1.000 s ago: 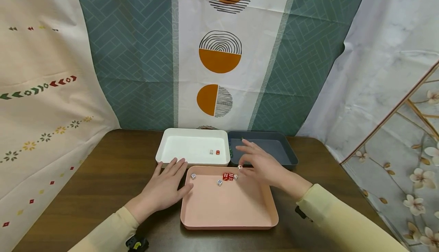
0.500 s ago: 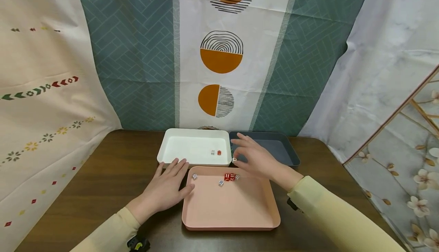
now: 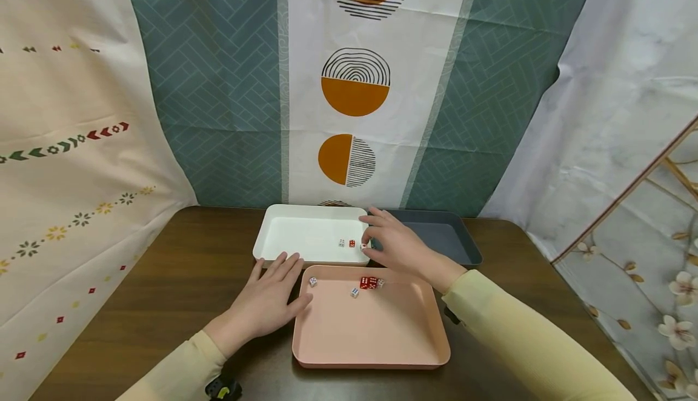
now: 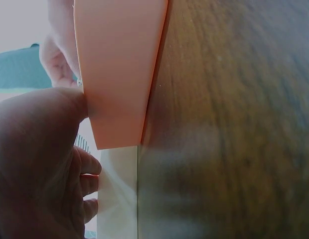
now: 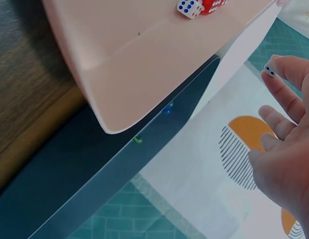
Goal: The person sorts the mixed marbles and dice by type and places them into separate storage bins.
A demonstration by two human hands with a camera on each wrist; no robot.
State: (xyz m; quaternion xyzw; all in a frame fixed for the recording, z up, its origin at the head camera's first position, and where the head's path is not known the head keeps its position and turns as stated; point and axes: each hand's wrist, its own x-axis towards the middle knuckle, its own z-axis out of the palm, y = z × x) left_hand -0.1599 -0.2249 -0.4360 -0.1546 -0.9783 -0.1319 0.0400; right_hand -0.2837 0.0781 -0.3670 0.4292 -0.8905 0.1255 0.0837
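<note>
Our R hand [image 3: 400, 246] pinches white die [image 3: 363, 246] w/ thumb & fingertip, beyond far rim of pink tray [image 3: 371, 334]. Our L hand [image 3: 259, 304] straight-fingered, thumb at tray's L rim. We judge: slack pinch could lose die; L thumb bump could jog red dice [image 3: 372, 283] inside.

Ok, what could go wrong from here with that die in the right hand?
The pinched die is small and might slip from the right hand; with the white tray and dark tray side by side, it could land in either.
Released hard, it might knock the red die nearby.
The left hand rests at the edge of the pink tray; a nudge could shift the loose dice.
</note>
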